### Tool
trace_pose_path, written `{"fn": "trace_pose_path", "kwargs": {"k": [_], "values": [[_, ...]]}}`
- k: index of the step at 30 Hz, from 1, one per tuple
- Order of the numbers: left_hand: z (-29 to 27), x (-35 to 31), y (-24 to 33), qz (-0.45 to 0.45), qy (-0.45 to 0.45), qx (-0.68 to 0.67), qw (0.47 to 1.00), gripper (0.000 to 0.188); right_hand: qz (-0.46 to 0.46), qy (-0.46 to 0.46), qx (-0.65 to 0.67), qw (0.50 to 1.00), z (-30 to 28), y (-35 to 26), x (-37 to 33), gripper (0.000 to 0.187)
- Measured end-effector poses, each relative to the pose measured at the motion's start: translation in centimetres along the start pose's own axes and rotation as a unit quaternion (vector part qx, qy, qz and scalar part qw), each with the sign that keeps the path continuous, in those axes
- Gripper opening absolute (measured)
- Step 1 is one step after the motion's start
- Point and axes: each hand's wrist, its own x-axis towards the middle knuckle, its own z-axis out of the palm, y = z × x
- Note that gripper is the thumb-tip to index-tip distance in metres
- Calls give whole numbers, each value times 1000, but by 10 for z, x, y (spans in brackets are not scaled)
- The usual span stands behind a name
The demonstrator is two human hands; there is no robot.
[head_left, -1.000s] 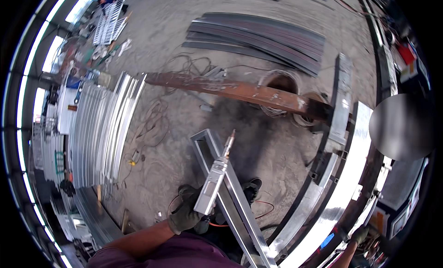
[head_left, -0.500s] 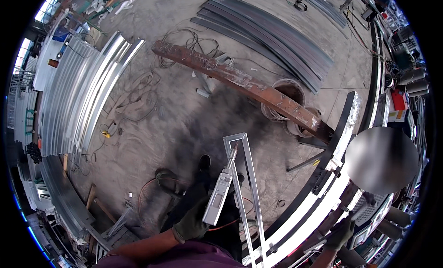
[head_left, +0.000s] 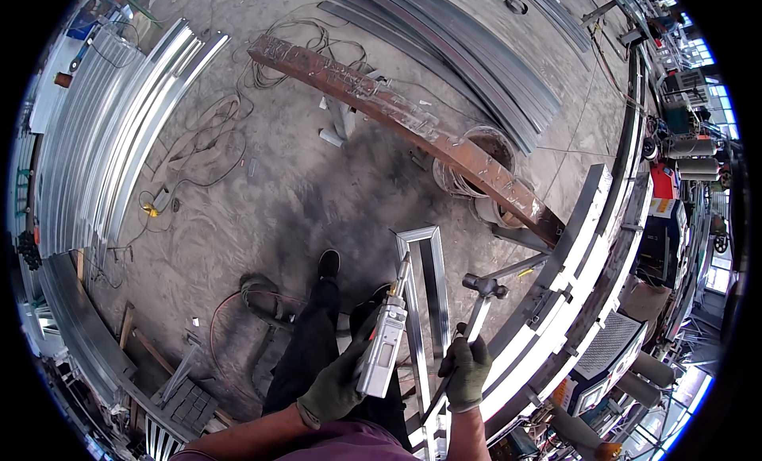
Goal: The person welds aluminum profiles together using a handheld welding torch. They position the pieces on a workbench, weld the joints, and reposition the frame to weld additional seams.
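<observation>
Left hand [head_left: 337, 385] grips welding gun [head_left: 385, 342]; right hand [head_left: 467, 371] clasps hammer [head_left: 482, 302] beside it.

left hand [head_left: 337, 385] gloved, fingers curled in grip | right hand [head_left: 467, 371] gloved, fingers clenched

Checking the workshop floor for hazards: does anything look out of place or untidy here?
Yes. Loose cables sprawl tangled over the concrete floor, and a long rusty beam lies askew across a bucket, at odds with the neatly stacked metal strips.
</observation>
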Motion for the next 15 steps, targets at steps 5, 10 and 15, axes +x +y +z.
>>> {"fn": "trace_pose_path", "kwargs": {"k": [5,10,15], "values": [[0,2,-1,-9,4,10,1000,74,-4,14,-5,1000,2,13,-1,34],[0,3,-10,10,29,29,999,78,10,22,21,999,3,17,0,34],[3,6,-6,19,23,18,999,82,22,19,35,999,0,27,2,32]]}}
